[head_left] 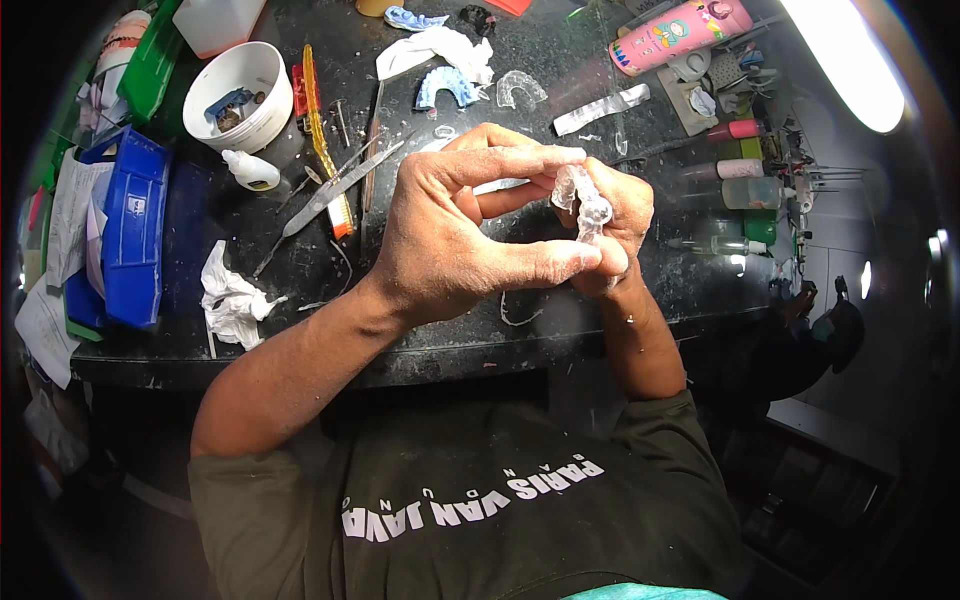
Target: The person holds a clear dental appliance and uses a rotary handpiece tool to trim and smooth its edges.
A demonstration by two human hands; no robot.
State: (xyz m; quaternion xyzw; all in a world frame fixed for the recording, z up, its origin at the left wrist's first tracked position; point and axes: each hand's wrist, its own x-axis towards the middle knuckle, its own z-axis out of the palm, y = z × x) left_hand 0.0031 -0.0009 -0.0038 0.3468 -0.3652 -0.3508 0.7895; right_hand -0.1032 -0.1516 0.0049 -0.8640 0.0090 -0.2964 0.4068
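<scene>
1. Gripping a clear plastic dental tray (580, 195) at picture centre, both hands meet above the black worktop (560, 90).
2. Left hand (450, 235) is clamped on it, thumb under at 6 o'clock, forefinger over at 12 o'clock.
3. Right hand (625, 215) closes round it from 3 o'clock, fingers wrapped behind.
4. At 10 o'clock of the hands lies a metal blade (335, 190) beside an orange-handled tool (322, 140); further out, a white bowl (240, 95).
5. At 9 o'clock sits a crumpled tissue (232, 300), then a blue bin (135, 230).
6. At 1 o'clock, well apart, lies a pink tube (680, 32).
</scene>
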